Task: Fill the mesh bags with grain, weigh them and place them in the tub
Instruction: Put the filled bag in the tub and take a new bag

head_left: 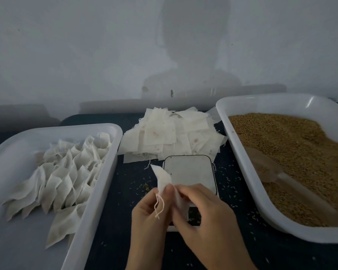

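My left hand (148, 215) and my right hand (205, 213) both pinch one empty white mesh bag (163, 179) at its mouth, just in front of the small scale (189, 173). The bag's drawstring (159, 206) dangles over my left fingers. A heap of flat empty bags (172, 133) lies behind the scale. The white tub (98, 172) on the left holds several filled, tied bags (66, 172). On the right, a white tray (242, 158) holds brown grain (293, 145), with a clear scoop (269, 170) lying in it.
Loose grains (142, 187) are scattered over the dark tabletop (113, 230) around the scale. A pale wall (105, 55) rises right behind the table. Tub and tray flank the narrow middle strip where my hands are.
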Available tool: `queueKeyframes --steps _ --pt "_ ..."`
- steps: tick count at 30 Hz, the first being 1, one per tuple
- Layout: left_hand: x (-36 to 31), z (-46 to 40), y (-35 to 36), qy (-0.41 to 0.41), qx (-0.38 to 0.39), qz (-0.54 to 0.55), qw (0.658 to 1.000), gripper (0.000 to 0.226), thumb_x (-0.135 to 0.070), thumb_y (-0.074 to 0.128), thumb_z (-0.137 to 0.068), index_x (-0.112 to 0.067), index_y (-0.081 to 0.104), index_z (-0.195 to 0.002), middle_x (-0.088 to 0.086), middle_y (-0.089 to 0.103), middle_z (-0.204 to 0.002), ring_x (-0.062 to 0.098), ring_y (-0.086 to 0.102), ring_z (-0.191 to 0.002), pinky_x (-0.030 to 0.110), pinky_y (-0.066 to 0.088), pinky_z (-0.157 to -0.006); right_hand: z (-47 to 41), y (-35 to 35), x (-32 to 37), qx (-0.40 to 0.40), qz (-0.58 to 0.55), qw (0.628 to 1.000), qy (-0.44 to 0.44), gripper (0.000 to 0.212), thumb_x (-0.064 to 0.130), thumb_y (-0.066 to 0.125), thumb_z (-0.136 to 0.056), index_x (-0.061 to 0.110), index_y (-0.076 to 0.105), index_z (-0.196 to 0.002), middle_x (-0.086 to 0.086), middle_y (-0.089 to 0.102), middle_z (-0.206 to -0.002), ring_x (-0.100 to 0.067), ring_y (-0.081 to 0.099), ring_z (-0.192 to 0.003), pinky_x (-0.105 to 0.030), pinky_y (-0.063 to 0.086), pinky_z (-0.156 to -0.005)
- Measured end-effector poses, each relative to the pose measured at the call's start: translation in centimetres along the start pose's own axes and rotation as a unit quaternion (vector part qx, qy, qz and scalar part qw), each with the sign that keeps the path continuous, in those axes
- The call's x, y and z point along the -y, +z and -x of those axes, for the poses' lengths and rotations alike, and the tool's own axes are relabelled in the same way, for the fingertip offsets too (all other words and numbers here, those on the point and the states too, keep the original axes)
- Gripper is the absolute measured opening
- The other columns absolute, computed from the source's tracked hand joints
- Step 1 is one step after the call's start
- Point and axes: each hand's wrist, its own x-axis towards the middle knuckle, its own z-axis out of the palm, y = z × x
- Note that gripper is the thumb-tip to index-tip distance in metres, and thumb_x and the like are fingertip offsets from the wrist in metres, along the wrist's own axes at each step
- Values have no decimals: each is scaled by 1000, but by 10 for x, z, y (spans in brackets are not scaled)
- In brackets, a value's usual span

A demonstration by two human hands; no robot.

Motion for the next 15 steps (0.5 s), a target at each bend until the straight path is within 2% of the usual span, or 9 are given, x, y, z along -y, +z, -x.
queueKeyframes --steps 2,4,6,7,9,11,13,15 --pt "0 1 0 19 38 -34 999 31 -43 69 -67 -12 71 -65 11 63 -66 19 59 -60 23 49 -54 -1 -4 -1 -14 53 998 -3 23 41 57 -83 24 70 -91 17 63 -82 1 59 -70 -19 52 -60" --pt "-1 3 1 39 105 -94 989 26 -39 64 -77 -16 76 -78 9 72 -76 20 68 -70 24 55 -63 -1 -8 -3 -36 101 994 1 18 28 73 -77 21 72 -94 14 64 -78 -3 60 -65 -19 50 -55" --pt "-3 5 2 57 127 -134 981 23 -35 59 -83 -20 77 -87 9 74 -84 21 72 -80 25 56 -71 -1 -13 -4 -34 128 991 25 39 15 84 -66 18 72 -103 10 65 -70 -8 60 -57 -22 49 -48" --pt "-3 6 3 70 122 -152 978 24 -36 57 -83 -22 77 -87 7 74 -83 19 71 -80 25 56 -71 -1 -14 -4 -33 142 989 34 45 13 85 -64 18 71 -107 9 64 -66 -9 59 -53 -22 47 -45" --pt "-5 9 5 96 104 -198 970 31 -43 53 -82 -20 73 -80 5 69 -72 13 66 -68 25 53 -65 -2 -17 0 -30 148 987 46 48 13 83 -66 19 68 -111 10 63 -63 -9 58 -49 -22 45 -42" --pt "-7 12 8 121 74 -220 965 36 -42 51 -85 -14 64 -69 7 59 -61 10 53 -56 24 45 -56 -2 -19 4 -33 132 990 43 47 18 82 -68 22 61 -110 12 65 -72 -6 59 -52 -21 47 -42" --pt "-9 13 9 147 53 -219 963 32 -30 55 -87 -16 60 -59 3 54 -58 4 48 -52 17 43 -51 -3 -19 7 -23 108 994 27 44 22 81 -70 26 53 -102 14 63 -82 -4 59 -57 -22 49 -42" --pt "-11 12 7 171 38 -234 956 36 -20 61 -86 -18 57 -50 2 51 -58 3 44 -51 16 39 -50 -3 -19 9 1 112 994 4 38 27 83 -69 26 55 -94 13 62 -77 -5 60 -58 -25 51 -43"
